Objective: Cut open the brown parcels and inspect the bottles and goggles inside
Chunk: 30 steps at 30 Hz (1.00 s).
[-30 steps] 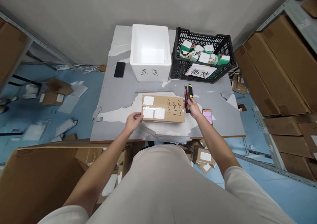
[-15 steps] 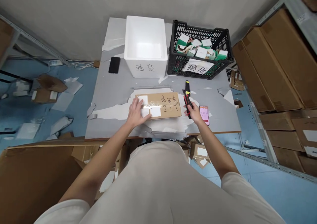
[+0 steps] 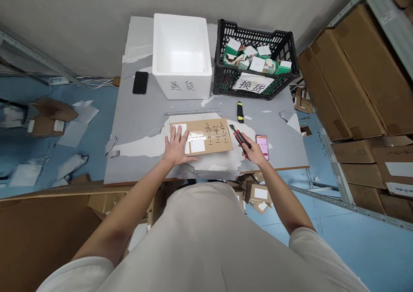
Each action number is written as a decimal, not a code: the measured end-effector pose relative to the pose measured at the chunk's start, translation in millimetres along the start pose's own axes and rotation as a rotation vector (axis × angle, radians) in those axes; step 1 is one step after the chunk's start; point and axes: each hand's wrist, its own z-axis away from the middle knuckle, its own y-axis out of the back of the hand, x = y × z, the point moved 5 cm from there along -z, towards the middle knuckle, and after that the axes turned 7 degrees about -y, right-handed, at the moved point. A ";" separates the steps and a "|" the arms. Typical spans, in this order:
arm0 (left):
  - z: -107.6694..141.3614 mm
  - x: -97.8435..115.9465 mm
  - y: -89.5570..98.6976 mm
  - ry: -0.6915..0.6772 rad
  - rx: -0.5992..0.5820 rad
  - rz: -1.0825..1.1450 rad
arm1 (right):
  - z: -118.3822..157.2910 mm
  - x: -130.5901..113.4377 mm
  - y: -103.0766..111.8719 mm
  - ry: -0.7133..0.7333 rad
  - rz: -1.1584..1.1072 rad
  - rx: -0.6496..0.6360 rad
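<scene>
A flat cardboard box point(image 3: 213, 135) with handwritten numbers, white labels and clear tape lies on the table in front of me. My left hand point(image 3: 177, 146) rests on its left end, fingers spread flat over a label. In my right hand point(image 3: 251, 149) is a red and black utility knife point(image 3: 239, 138), gripped by its handle. Its tip points up and left, close to the box's right end. Whether the blade is out, I cannot tell. Just right of that hand lies a phone with a lit pink screen point(image 3: 263, 146). A black and yellow marker point(image 3: 240, 112) lies beyond the knife.
Behind the box stand a white foam box point(image 3: 183, 87) and a black plastic crate point(image 3: 222, 79) holding several green and white small boxes. A dark phone point(image 3: 140, 82) lies at left. Shelves with cardboard boxes point(image 3: 358, 68) flank the table's right side. A large open carton point(image 3: 41, 240) is at lower left.
My left hand has spread its fingers wider on the box. The knife in my right hand has tilted, its tip swinging left toward the box and away from the marker. The whole view has shifted slightly.
</scene>
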 end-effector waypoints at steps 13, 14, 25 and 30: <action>-1.3 -5.0 -9.6 -0.040 0.186 0.088 | -4.6 -4.9 8.5 -0.038 0.156 -0.126; -1.3 -6.1 -11.3 -0.052 0.214 0.110 | -5.0 -5.0 11.6 -0.027 0.177 -0.148; -2.4 -10.2 -22.0 -0.071 0.253 0.168 | -3.8 11.9 24.1 -0.009 0.189 -0.289; -2.8 -10.8 -23.5 -0.073 0.248 0.162 | 2.1 22.3 21.7 -0.014 0.138 -0.283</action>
